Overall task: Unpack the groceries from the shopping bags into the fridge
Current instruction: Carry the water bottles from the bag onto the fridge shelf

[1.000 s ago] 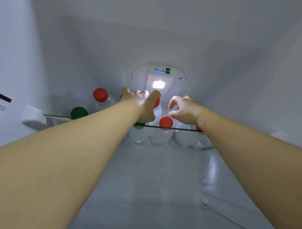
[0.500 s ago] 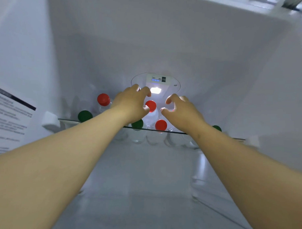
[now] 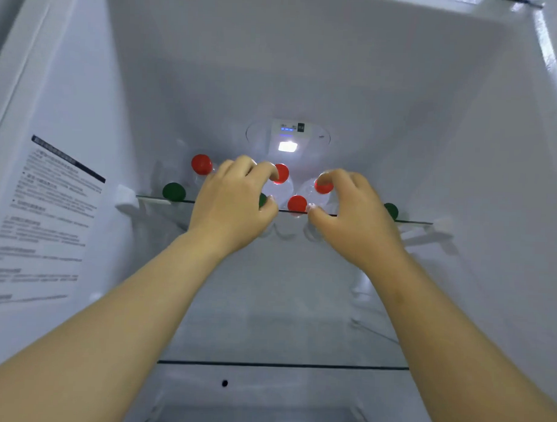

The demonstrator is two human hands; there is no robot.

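Several clear water bottles with red and green caps stand on the upper glass shelf (image 3: pixel 412 222) at the back of the fridge. My left hand (image 3: pixel 233 206) curls around the top of a red-capped bottle (image 3: pixel 281 174), index fingertip at the cap and thumb against its shoulder. To the right, my right hand (image 3: pixel 352 219) curls around another red-capped bottle (image 3: pixel 324 186), with a finger over the cap. A third red cap (image 3: pixel 297 203) shows between my thumbs. Most of each bottle's body is hidden by my hands and the shelf edge.
More bottles flank my hands: a red cap (image 3: pixel 201 164) and a green cap (image 3: pixel 173 191) on the left, a green cap (image 3: pixel 391 211) on the right. The fridge lamp (image 3: pixel 287 146) glows on the back wall. A printed label (image 3: pixel 46 221) covers the left wall. A lower glass shelf (image 3: pixel 281 365) lies below.
The view has pulled back from the shelf, so more of the fridge walls and the lower shelf show. My hands have stayed at the bottle tops, and the red cap under my right fingers has come into sight.
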